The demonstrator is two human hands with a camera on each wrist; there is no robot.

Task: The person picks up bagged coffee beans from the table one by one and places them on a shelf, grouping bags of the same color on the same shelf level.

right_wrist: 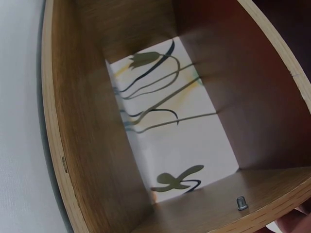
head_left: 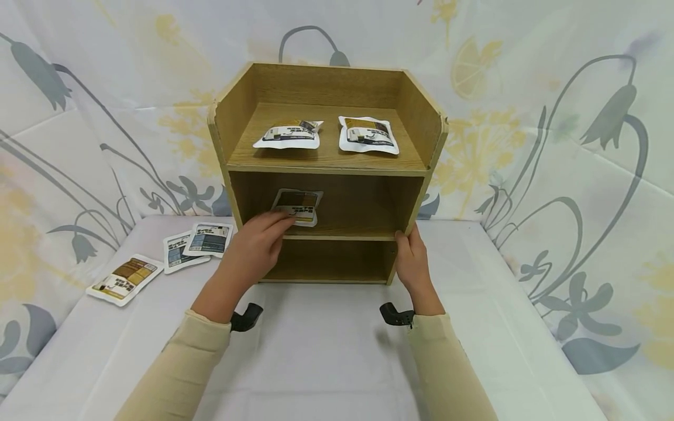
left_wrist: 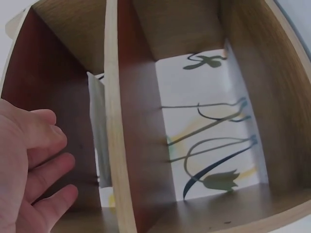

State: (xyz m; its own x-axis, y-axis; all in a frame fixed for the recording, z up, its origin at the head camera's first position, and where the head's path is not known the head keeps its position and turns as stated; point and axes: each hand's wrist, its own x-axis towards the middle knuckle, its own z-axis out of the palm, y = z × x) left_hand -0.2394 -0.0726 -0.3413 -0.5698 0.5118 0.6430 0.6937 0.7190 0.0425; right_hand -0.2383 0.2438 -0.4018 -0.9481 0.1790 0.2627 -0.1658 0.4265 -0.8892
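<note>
Illegibly printed, a packet [head_left: 299,200] lies by the left hand [head_left: 255,248].

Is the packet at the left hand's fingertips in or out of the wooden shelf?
In: the head view shows the packet within the middle compartment, below the top board.
</note>
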